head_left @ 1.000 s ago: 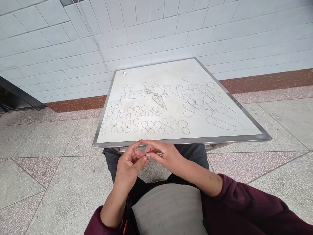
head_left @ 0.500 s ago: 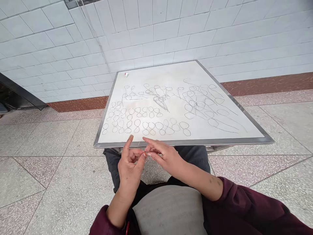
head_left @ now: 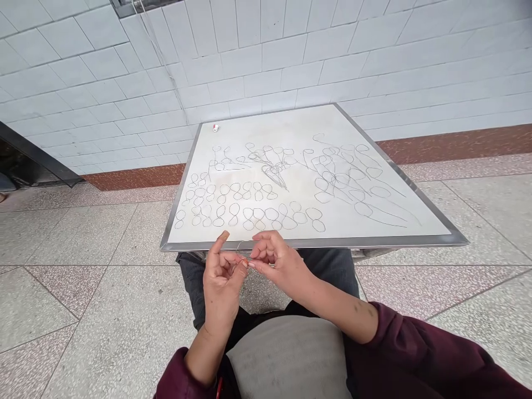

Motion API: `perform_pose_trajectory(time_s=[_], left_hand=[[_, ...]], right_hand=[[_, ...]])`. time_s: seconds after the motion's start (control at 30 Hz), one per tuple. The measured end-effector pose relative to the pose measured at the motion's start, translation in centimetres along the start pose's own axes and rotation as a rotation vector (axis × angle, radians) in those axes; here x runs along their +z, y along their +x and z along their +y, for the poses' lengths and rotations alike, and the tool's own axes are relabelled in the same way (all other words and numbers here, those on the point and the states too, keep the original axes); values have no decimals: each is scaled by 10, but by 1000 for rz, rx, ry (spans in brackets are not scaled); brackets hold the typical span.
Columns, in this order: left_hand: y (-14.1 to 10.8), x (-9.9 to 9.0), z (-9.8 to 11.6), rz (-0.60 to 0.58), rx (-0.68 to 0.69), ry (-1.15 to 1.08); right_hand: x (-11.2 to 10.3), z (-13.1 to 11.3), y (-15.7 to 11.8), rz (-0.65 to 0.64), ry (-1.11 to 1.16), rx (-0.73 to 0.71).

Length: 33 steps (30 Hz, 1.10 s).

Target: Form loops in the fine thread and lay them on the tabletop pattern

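Note:
Just in front of the table's near edge, my left hand (head_left: 223, 277) pinches a thin wire (head_left: 240, 244) between thumb and finger, with its index finger raised. My right hand (head_left: 282, 266) meets it from the right, thumb and fingertips pinched at the same wire. Part of the wire curves up above the fingertips; the rest is hidden by the fingers. On the white tabletop (head_left: 266, 130) beyond lie several wire figure-eights (head_left: 234, 214) in rows, nearest to my hands.
Long looped wires (head_left: 276, 166) lie tangled at the table's middle, with more looped wires (head_left: 363, 194) at the right. A small white-and-red object (head_left: 216, 128) sits at the far left corner. A tiled wall (head_left: 282, 55) stands behind the table.
My right hand's fingers have curled in and its index finger has drawn back from being stretched out. My left hand keeps its pinch and has barely moved.

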<state>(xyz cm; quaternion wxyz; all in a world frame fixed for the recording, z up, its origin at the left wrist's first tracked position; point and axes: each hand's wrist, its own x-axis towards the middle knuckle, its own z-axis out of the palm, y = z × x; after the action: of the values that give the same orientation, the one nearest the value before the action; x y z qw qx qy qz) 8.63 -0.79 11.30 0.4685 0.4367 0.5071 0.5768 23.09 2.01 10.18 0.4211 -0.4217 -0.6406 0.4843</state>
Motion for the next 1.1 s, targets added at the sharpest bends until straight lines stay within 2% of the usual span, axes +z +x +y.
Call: perform_pose_trajectory(time_s=[0.13, 0.3, 0.6, 0.8, 0.93, 1.1], left_hand=[[-1, 1, 3, 100, 41, 6], [-1, 1, 1, 158, 61, -32], [-2, 3, 0, 155, 28, -92], [-1, 1, 1, 121, -13, -105], [0, 0, 1, 118, -20, -105], [0, 2, 3, 150, -36, -153]], right_hand=[[7, -4, -2, 0, -16, 75], [17, 4, -2, 38, 7, 46], [15, -4, -3, 17, -278, -123], [12, 2, -5, -42, -445, -277], [13, 5, -6, -28, -477, -304], [14, 6, -6, 43, -423, -239]])
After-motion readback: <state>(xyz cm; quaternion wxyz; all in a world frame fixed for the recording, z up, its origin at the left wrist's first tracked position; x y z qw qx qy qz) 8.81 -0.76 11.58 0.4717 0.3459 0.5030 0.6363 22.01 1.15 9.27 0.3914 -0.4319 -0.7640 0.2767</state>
